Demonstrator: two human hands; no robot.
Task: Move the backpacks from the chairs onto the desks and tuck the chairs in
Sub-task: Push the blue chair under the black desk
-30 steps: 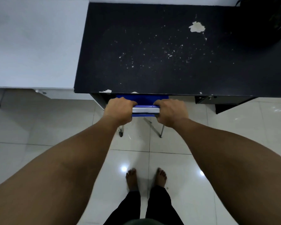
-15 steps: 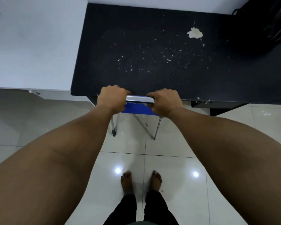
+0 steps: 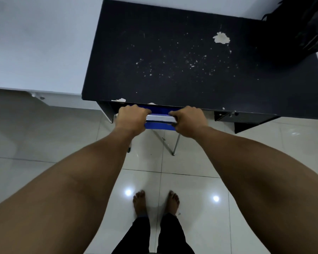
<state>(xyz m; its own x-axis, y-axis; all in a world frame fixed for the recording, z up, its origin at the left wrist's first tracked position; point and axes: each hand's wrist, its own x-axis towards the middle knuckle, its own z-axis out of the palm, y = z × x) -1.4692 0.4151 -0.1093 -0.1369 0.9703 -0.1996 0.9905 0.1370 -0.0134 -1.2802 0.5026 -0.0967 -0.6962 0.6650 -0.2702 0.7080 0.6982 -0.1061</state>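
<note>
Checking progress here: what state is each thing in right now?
Blue chair with chrome back rail: seat under the desk, back at its front edge.
Black desk with chipped top: carries the backpack.
Black backpack: on the desk's far right corner.
Left hand: grips the rail.
Right hand: grips the rail.

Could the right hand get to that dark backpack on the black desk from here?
Probably yes, once it lets go. The right hand grips the chair top; the bare desk surface lies between it and the backpack, nothing blocking.
</note>
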